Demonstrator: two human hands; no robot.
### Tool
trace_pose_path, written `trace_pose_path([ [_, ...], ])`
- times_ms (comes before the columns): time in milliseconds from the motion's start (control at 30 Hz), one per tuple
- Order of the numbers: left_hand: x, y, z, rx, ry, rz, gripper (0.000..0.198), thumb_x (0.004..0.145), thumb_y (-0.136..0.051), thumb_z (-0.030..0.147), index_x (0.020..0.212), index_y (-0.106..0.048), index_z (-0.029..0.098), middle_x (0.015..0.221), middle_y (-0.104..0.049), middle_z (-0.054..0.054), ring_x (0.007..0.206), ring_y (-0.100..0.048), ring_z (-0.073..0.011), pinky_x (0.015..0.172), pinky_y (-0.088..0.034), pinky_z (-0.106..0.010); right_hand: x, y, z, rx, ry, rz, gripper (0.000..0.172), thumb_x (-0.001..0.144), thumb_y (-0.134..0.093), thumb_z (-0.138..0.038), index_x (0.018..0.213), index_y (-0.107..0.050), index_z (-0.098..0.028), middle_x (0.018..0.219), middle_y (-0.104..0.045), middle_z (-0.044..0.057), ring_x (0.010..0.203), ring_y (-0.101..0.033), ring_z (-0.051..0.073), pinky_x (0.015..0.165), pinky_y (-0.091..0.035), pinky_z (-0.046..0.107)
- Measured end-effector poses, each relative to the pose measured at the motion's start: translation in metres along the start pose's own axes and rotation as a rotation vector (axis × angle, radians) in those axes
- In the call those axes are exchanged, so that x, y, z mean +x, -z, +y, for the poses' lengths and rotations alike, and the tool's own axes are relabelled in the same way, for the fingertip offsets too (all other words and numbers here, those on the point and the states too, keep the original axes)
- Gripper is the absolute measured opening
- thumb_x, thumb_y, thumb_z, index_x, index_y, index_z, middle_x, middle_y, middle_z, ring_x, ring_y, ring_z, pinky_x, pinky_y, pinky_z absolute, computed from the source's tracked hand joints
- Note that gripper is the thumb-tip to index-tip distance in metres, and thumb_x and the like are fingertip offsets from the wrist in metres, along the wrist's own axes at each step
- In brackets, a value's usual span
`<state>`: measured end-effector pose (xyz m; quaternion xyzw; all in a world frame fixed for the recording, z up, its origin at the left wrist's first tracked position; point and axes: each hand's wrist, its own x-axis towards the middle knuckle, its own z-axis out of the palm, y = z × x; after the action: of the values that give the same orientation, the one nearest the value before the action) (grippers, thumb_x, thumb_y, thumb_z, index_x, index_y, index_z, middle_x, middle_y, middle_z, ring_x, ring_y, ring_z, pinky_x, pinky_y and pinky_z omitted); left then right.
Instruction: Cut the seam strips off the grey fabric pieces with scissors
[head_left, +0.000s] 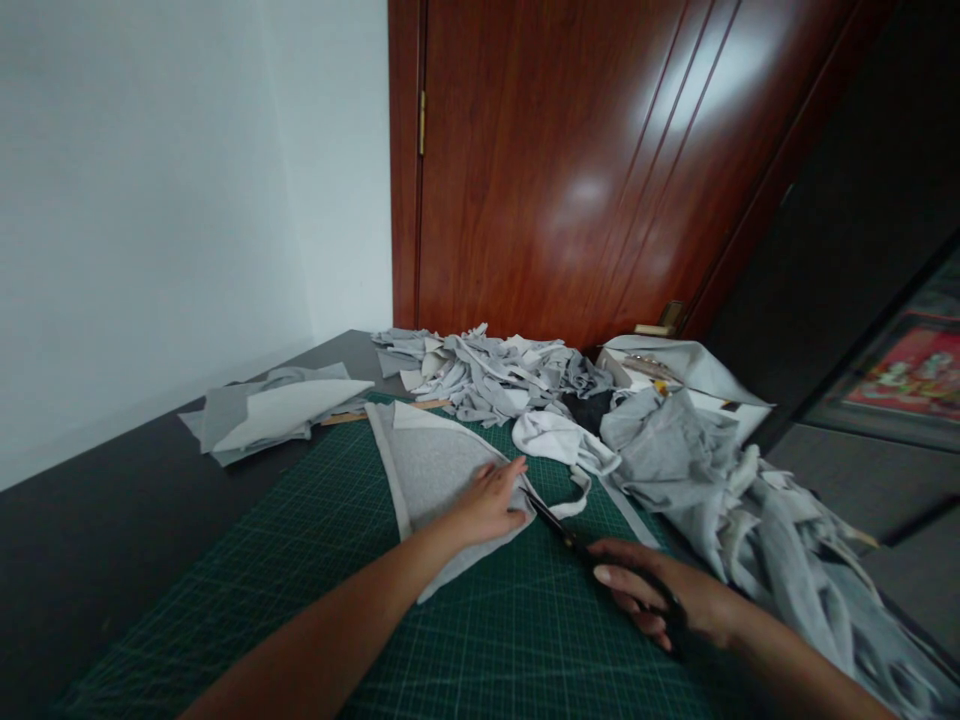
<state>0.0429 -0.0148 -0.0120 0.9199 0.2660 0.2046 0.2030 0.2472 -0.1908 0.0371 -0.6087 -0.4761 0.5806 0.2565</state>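
A grey piece of fabric (435, 460) with paler edges lies on the green cutting mat (495, 640), its far edge folded over to a white side. My left hand (491, 502) rests on its right part, fingers stretched out and pressing it down. In my right hand (645, 590) I grip black scissors (553, 524) by the handles. Their blades point up and left and meet the fabric's right edge, close to my left fingertips. A narrow strip of fabric (576, 497) curls on the mat just beyond the blades.
Fabric scraps (487, 370) are heaped at the back. Stacked fabric pieces (277, 408) lie left on the dark table (67, 540). A white box (701, 385) and crumpled grey cloth (675, 440) stand on the right. Behind are a brown door (540, 170) and a white wall (187, 180).
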Motion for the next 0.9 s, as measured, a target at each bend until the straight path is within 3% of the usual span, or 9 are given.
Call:
trace_pose_path([
  [133, 0.001, -0.006, -0.008, -0.079, -0.005, 0.063, 0.075, 0.081, -0.057, 0.017, 0.147, -0.020, 0.023, 0.144, -0.047, -0.012, 0.132, -0.044, -0.0264, 0.113, -0.029, -0.050, -0.001, 0.000, 0.003, 0.020, 0.000, 0.020, 0.075, 0.070, -0.065, -0.071, 0.122, -0.047, -0.019, 0.063, -0.044, -0.009, 0.043, -0.039, 0.004, 0.037, -0.036, 0.015],
  [267, 0.003, -0.010, -0.015, -0.147, -0.008, 0.110, 0.071, 0.082, -0.047, 0.009, 0.147, -0.022, 0.021, 0.145, -0.045, -0.013, 0.134, -0.041, -0.0243, 0.113, -0.030, -0.048, 0.002, 0.006, 0.005, 0.044, 0.022, -0.042, 0.068, 0.074, -0.062, -0.071, 0.116, -0.049, -0.020, 0.065, -0.047, -0.008, 0.045, -0.044, 0.005, 0.038, -0.040, 0.015],
  [400, 0.003, -0.010, -0.016, -0.143, 0.010, 0.109, 0.078, 0.076, -0.052, 0.009, 0.147, -0.022, 0.021, 0.150, -0.037, -0.014, 0.138, -0.035, -0.0274, 0.115, -0.028, -0.049, 0.005, 0.009, 0.000, 0.018, 0.006, -0.087, 0.062, 0.074, -0.061, -0.071, 0.107, -0.052, -0.020, 0.067, -0.050, -0.007, 0.046, -0.047, 0.005, 0.040, -0.043, 0.016],
  [667, 0.001, -0.008, -0.012, -0.148, 0.054, 0.111, 0.080, 0.075, -0.058, 0.011, 0.146, -0.022, 0.020, 0.150, -0.035, -0.014, 0.139, -0.032, -0.0279, 0.116, -0.028, -0.048, 0.015, 0.007, -0.015, -0.026, -0.007, -0.090, 0.071, 0.071, -0.062, -0.073, 0.115, -0.048, -0.020, 0.067, -0.049, -0.008, 0.046, -0.047, 0.005, 0.039, -0.041, 0.015],
  [900, 0.001, -0.007, -0.010, -0.149, 0.062, 0.118, 0.080, 0.076, -0.058, 0.011, 0.146, -0.022, 0.019, 0.151, -0.033, -0.016, 0.140, -0.031, -0.0282, 0.116, -0.027, -0.049, 0.023, 0.003, -0.019, -0.045, 0.027, -0.076, 0.061, 0.074, -0.060, -0.071, 0.105, -0.052, -0.019, 0.065, -0.046, -0.008, 0.043, -0.044, 0.004, 0.036, -0.036, 0.015],
])
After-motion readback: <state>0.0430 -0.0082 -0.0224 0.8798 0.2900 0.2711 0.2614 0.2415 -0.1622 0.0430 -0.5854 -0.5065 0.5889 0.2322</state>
